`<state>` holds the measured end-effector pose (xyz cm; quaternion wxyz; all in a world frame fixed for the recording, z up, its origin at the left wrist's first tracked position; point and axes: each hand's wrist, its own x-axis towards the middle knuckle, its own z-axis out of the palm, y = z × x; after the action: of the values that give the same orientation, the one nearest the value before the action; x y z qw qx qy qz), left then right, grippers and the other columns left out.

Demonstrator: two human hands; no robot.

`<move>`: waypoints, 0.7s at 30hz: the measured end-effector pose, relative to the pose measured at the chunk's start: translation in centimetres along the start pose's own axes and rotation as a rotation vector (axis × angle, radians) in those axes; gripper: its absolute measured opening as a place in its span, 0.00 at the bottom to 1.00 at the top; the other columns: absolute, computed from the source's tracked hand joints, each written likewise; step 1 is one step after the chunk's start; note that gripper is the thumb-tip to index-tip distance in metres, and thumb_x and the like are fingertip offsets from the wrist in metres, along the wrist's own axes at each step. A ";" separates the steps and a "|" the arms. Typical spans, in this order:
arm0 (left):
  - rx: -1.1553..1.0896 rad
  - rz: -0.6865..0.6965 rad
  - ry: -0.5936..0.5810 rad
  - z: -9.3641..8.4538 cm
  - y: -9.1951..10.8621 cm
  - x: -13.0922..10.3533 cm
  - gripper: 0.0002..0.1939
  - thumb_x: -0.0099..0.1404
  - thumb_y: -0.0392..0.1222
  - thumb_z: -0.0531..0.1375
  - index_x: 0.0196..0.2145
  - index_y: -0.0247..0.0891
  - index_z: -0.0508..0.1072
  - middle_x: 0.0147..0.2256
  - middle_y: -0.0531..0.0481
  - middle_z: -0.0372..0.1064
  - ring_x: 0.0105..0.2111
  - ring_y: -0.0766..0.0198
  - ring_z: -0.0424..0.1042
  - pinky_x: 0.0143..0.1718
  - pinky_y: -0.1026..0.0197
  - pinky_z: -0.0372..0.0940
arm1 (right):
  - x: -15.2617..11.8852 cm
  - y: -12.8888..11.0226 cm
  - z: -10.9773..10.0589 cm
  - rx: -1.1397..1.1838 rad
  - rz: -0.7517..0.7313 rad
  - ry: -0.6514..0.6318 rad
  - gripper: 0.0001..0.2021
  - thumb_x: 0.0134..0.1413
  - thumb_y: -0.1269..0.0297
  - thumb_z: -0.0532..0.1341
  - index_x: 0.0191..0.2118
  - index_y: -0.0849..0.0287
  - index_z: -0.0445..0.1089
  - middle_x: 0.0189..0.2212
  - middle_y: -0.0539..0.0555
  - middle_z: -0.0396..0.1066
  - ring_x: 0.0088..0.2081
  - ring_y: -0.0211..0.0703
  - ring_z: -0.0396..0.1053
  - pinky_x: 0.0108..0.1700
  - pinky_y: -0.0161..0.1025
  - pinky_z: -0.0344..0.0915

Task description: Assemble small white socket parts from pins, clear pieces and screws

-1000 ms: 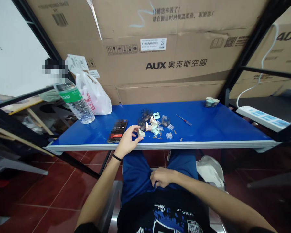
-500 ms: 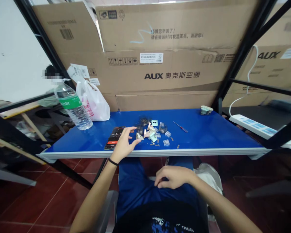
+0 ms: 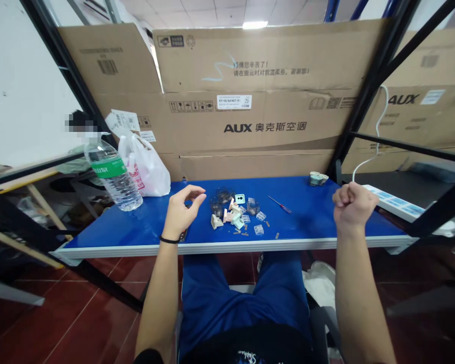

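Observation:
My left hand (image 3: 184,210) is raised over the left half of the blue table, with its fingers curved and the thumb slightly apart from them. Nothing shows between them. Beneath it a phone (image 3: 183,235) is mostly hidden. To its right lies a heap of small parts: a cream plastic piece (image 3: 216,221), pale green pieces (image 3: 236,219), dark transparent pieces (image 3: 220,198), clear pieces (image 3: 258,229) and small metal strips. On the far right my right hand (image 3: 353,205) is held up in a fist, near the power strip in the picture. I see nothing in it.
A screwdriver (image 3: 279,204) lies right of the heap. A small pale green and cream assembly (image 3: 318,178) sits at the back right. A water bottle (image 3: 116,179) and a white plastic bag (image 3: 147,169) stand left. A cardboard box (image 3: 258,146) rises behind; a power strip (image 3: 396,202) is right.
My right hand has risen from my lap to the far right and closed into a fist. My left hand has drawn left from the parts, over the phone. The view has tilted up.

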<state>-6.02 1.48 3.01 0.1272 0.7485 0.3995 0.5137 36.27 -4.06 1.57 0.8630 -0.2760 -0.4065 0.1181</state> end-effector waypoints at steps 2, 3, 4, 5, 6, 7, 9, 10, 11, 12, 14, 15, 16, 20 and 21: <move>0.062 0.002 -0.121 0.1 -0.1 -0.1 0.11 0.69 0.49 0.62 0.42 0.40 0.78 0.38 0.48 0.80 0.38 0.58 0.78 0.42 0.57 0.71 | -0.1 -0.5 -0.2 -0.005 0.063 0.008 0.24 0.49 0.65 0.65 0.14 0.54 0.49 0.12 0.42 0.48 0.14 0.30 0.45 0.18 0.35 0.41; 0.098 -0.001 -0.196 0.1 -0.2 -0.1 0.11 0.69 0.49 0.62 0.43 0.40 0.79 0.38 0.48 0.80 0.37 0.58 0.78 0.41 0.57 0.71 | -0.3 -1.0 -0.1 0.000 0.068 -0.013 0.24 0.51 0.64 0.65 0.15 0.54 0.49 0.12 0.42 0.48 0.14 0.31 0.45 0.18 0.35 0.41; 0.133 -0.004 -0.271 0.0 -0.4 -0.1 0.12 0.69 0.49 0.62 0.43 0.41 0.79 0.38 0.49 0.80 0.36 0.57 0.77 0.40 0.57 0.71 | -0.6 -1.7 0.2 -0.007 0.054 -0.054 0.25 0.53 0.62 0.65 0.15 0.54 0.49 0.13 0.43 0.48 0.15 0.31 0.45 0.18 0.35 0.42; 0.165 -0.004 -0.342 0.0 -0.7 -0.1 0.12 0.68 0.50 0.63 0.43 0.41 0.79 0.38 0.49 0.79 0.36 0.57 0.77 0.39 0.57 0.70 | -1.0 -2.6 0.5 -0.043 0.028 -0.134 0.26 0.56 0.60 0.65 0.15 0.54 0.50 0.13 0.43 0.49 0.15 0.32 0.47 0.19 0.36 0.44; 0.192 -0.002 -0.404 0.0 -1.0 -0.2 0.12 0.68 0.50 0.63 0.44 0.42 0.79 0.38 0.48 0.79 0.37 0.57 0.77 0.39 0.56 0.70 | -1.5 -3.4 0.9 -0.110 -0.009 -0.238 0.26 0.58 0.58 0.66 0.15 0.54 0.53 0.13 0.45 0.52 0.16 0.33 0.51 0.20 0.37 0.47; 0.215 0.002 -0.456 0.0 -1.4 -0.3 0.13 0.67 0.50 0.64 0.44 0.42 0.79 0.39 0.48 0.79 0.37 0.56 0.77 0.40 0.56 0.70 | -2.0 -4.2 1.4 -0.217 -0.041 -0.372 0.26 0.61 0.57 0.65 0.16 0.55 0.57 0.14 0.46 0.57 0.17 0.35 0.56 0.21 0.38 0.51; 0.247 0.006 -0.527 0.1 -1.9 -0.4 0.13 0.67 0.51 0.64 0.44 0.43 0.80 0.40 0.47 0.78 0.39 0.55 0.77 0.42 0.55 0.71 | -3.1 -5.5 2.3 -0.448 -0.056 -0.655 0.25 0.65 0.55 0.65 0.17 0.56 0.64 0.17 0.49 0.65 0.21 0.37 0.62 0.26 0.38 0.56; 0.255 0.002 -0.546 0.2 -2.0 -0.5 0.13 0.67 0.51 0.64 0.45 0.43 0.80 0.41 0.47 0.78 0.40 0.55 0.77 0.43 0.54 0.71 | -3.6 -5.9 2.8 -0.531 -0.033 -0.776 0.25 0.66 0.54 0.64 0.18 0.57 0.65 0.18 0.50 0.67 0.23 0.37 0.64 0.27 0.38 0.58; 0.257 -0.002 -0.557 0.3 -2.0 -0.6 0.13 0.67 0.51 0.64 0.46 0.43 0.79 0.41 0.47 0.77 0.40 0.55 0.77 0.43 0.54 0.71 | -4.0 -6.1 3.3 -0.586 -0.001 -0.878 0.25 0.67 0.52 0.64 0.20 0.57 0.66 0.19 0.50 0.68 0.24 0.37 0.64 0.29 0.38 0.59; 0.251 -0.006 -0.562 0.5 -1.9 -0.6 0.14 0.68 0.51 0.64 0.47 0.43 0.79 0.43 0.47 0.77 0.41 0.55 0.77 0.43 0.54 0.71 | -4.4 -6.0 3.8 -0.623 0.029 -0.958 0.24 0.67 0.51 0.63 0.21 0.57 0.67 0.20 0.50 0.70 0.24 0.37 0.64 0.29 0.38 0.59; 0.230 -0.005 -0.575 0.8 -1.6 -0.8 0.15 0.68 0.51 0.64 0.49 0.44 0.78 0.46 0.46 0.76 0.42 0.54 0.77 0.44 0.54 0.71 | -5.0 -5.5 4.7 -0.685 0.061 -1.077 0.21 0.68 0.49 0.62 0.26 0.57 0.71 0.23 0.50 0.72 0.26 0.38 0.65 0.31 0.37 0.60; 0.220 -0.005 -0.585 1.0 -1.4 -0.8 0.15 0.67 0.51 0.64 0.50 0.45 0.78 0.47 0.46 0.75 0.43 0.54 0.77 0.45 0.54 0.71 | -5.3 -5.1 5.1 -0.722 0.063 -1.123 0.20 0.68 0.49 0.61 0.29 0.58 0.73 0.25 0.51 0.73 0.28 0.39 0.66 0.32 0.37 0.61; 0.216 -0.008 -0.597 1.2 -1.3 -0.9 0.15 0.67 0.51 0.64 0.50 0.45 0.78 0.48 0.46 0.74 0.43 0.54 0.77 0.46 0.54 0.71 | -5.5 -4.7 5.5 -0.757 0.062 -1.163 0.19 0.68 0.50 0.61 0.31 0.58 0.74 0.27 0.51 0.74 0.30 0.40 0.67 0.34 0.38 0.62; 0.238 -0.022 -0.626 1.7 -1.5 -1.0 0.14 0.66 0.49 0.66 0.47 0.44 0.78 0.46 0.47 0.74 0.43 0.54 0.76 0.47 0.53 0.70 | -6.3 -2.9 6.2 -0.829 0.062 -1.319 0.14 0.68 0.54 0.60 0.39 0.58 0.77 0.34 0.55 0.77 0.36 0.45 0.72 0.40 0.41 0.65; 0.245 -0.018 -0.625 1.7 -1.6 -1.1 0.14 0.65 0.49 0.67 0.46 0.44 0.78 0.46 0.47 0.74 0.42 0.54 0.76 0.47 0.53 0.70 | -6.4 -2.5 6.3 -0.831 0.059 -1.358 0.13 0.69 0.55 0.59 0.40 0.58 0.77 0.35 0.56 0.77 0.37 0.46 0.72 0.41 0.41 0.66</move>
<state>-5.42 2.13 0.56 0.1574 0.8760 0.4066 0.2063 27.28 -6.51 2.18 0.2495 -0.4535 -0.8469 0.1219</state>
